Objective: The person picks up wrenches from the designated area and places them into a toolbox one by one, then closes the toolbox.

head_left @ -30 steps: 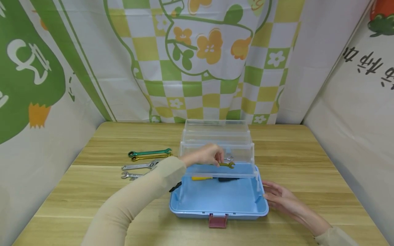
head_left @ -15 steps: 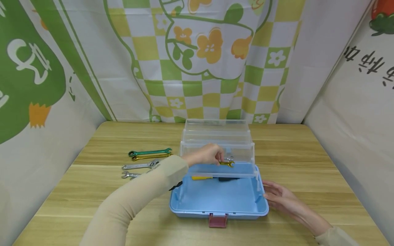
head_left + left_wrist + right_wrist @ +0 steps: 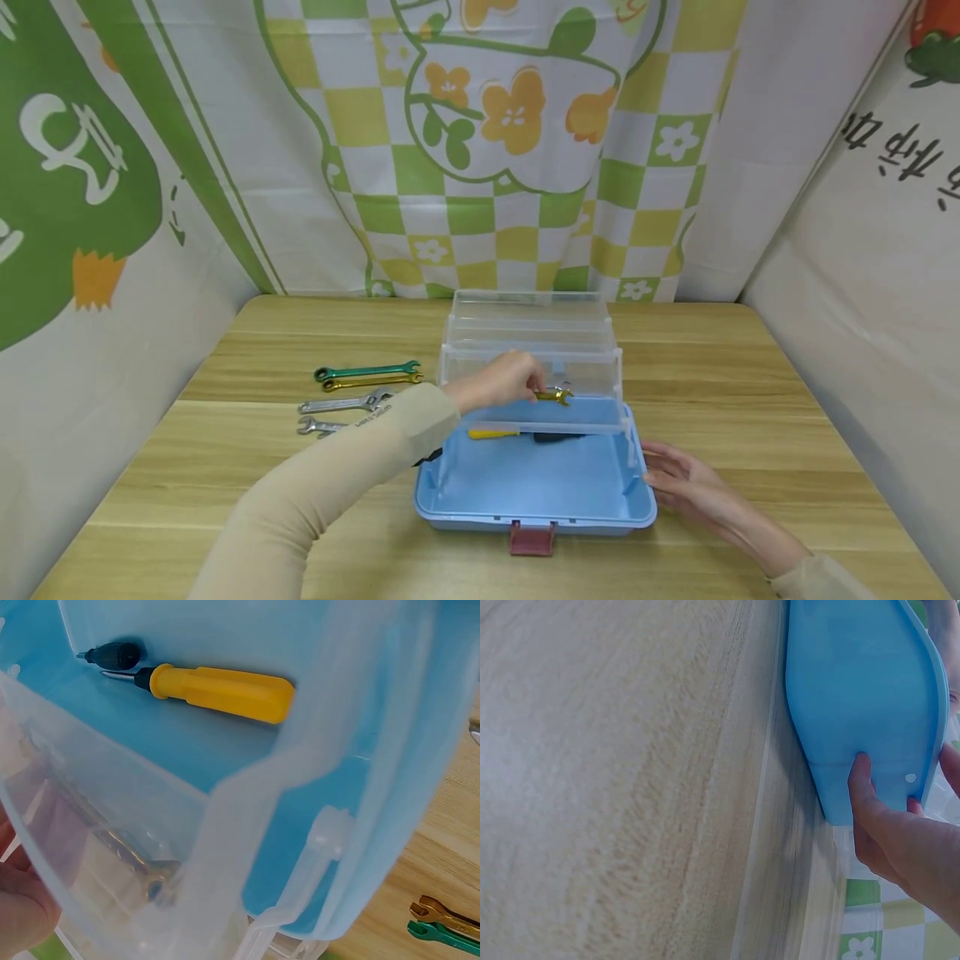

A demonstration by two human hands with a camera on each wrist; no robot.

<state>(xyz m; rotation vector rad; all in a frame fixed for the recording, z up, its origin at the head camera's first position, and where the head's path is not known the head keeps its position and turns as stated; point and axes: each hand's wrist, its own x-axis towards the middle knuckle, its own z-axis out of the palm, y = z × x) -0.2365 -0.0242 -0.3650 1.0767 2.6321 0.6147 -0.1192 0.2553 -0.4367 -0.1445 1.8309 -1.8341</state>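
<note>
My left hand (image 3: 513,377) reaches over the see-through tiered tray (image 3: 532,362) of a blue toolbox (image 3: 532,492) and pinches a gold wrench (image 3: 557,397), whose open-ended jaw sticks out to the right. In the left wrist view the gold wrench (image 3: 124,847) shows blurred through the tray wall, beside the left hand (image 3: 26,904). A silver wrench end lies just behind it in the tray. My right hand (image 3: 693,483) rests fairly straight fingers against the toolbox's outer right side; in the right wrist view its thumb is by the rim.
A yellow-handled screwdriver (image 3: 225,691) and a black-handled one (image 3: 112,655) lie inside the toolbox. Left of it on the table are a green wrench (image 3: 367,371), another gold wrench (image 3: 372,382), an adjustable wrench (image 3: 345,404) and a silver wrench (image 3: 318,426). A red latch (image 3: 532,538) hangs in front.
The gold wrench in my left hand has shifted slightly toward the back of the tray, closer to the silver wrench end. My right hand has stayed at the toolbox's side.
</note>
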